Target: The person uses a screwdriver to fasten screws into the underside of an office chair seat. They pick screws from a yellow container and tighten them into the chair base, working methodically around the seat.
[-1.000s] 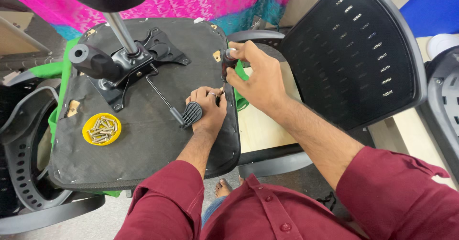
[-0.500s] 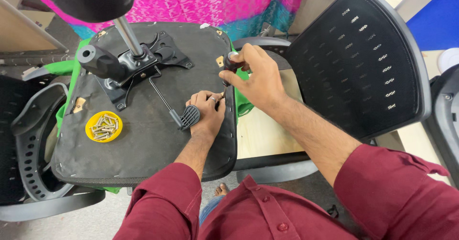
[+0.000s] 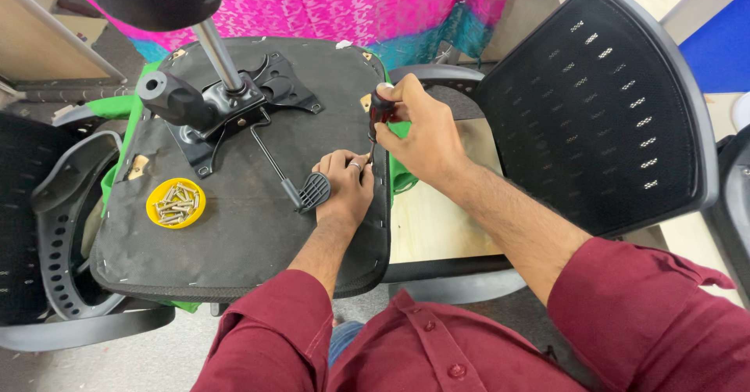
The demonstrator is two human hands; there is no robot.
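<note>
Background: pink patterned cloth (image 3: 375,5) behind an upturned black chair seat (image 3: 234,236) with a metal mechanism plate (image 3: 234,107).
Right hand (image 3: 418,138): fingers clenched around a dark-handled screwdriver (image 3: 380,114), upright at the seat's right edge.
Left hand (image 3: 348,185): fingers resting on the seat at the screwdriver's tip, whether pinching anything cannot be told, beside the black lever paddle (image 3: 314,190).
Nearby: yellow round dish of screws (image 3: 176,202) on the seat, well apart to the left.

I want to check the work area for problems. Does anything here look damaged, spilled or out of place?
Nothing is spilled: the screws stay inside the yellow dish on the upturned seat base. One odd spot: a small tear in the black cover near its left edge shows light material beneath. The right hand grips a screwdriver beside the left hand.
</note>
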